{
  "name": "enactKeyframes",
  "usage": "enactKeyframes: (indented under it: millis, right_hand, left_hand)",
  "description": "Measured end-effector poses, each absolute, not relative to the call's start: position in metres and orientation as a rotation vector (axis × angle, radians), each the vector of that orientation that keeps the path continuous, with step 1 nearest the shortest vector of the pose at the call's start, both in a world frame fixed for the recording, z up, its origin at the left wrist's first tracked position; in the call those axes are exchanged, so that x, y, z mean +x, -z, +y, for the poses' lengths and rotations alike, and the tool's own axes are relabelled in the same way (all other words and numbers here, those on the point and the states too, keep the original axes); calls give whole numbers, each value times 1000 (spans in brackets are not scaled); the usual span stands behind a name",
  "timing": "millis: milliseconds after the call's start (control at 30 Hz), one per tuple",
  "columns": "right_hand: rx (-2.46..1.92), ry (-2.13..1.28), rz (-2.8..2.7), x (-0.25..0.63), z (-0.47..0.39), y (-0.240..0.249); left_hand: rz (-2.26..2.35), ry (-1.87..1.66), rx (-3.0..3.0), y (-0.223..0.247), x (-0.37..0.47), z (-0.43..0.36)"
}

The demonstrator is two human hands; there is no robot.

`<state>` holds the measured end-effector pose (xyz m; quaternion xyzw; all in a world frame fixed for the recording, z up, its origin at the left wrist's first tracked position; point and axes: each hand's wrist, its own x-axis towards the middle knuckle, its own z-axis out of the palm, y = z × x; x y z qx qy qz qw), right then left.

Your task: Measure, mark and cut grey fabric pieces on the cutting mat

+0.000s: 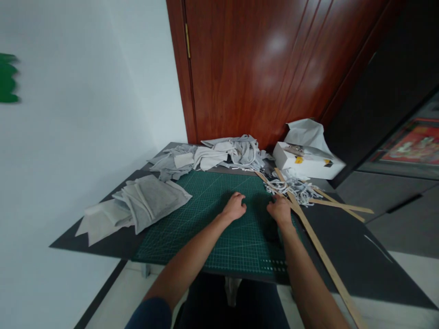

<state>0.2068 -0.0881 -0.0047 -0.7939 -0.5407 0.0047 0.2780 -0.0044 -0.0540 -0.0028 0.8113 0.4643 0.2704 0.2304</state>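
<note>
My left hand is over the middle of a green cutting mat with a white grid. Its fingers are loosely bent, thumb and forefinger apart, and I see nothing between them. Close to the mat's right edge is my right hand, fingers bent and a gap showing by the thumb; no held thing shows. Just beyond it lies a tangle of pale grey cords and fabric strips. A long wooden strip runs past the right hand's outer side. A dark patch below that hand is too unclear to name.
Folded grey cloth pieces overlap the mat's left side. Heaped grey and white fabric lines the back, before a red-brown door. A white box stands at the back right. More wooden strips cross on the dark table.
</note>
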Motion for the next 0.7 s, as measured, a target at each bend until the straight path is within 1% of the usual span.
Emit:
enactKeyframes:
  millis: [167, 333, 500, 700]
  right_hand:
    - [-1889, -137, -1694, 127, -47, -4]
    - [-1765, -307, -1779, 64, -11, 1]
    - [-1719, -359, -1811, 48, 21, 14]
    - [-1671, -416, -1733, 49, 46, 24]
  left_hand:
    - [1459, -755, 2247, -12, -30, -27]
    - [1760, -832, 2189, -17, -73, 20]
    - [2096, -813, 2072, -20, -107, 76]
    - [2407, -699, 1871, -22, -125, 125]
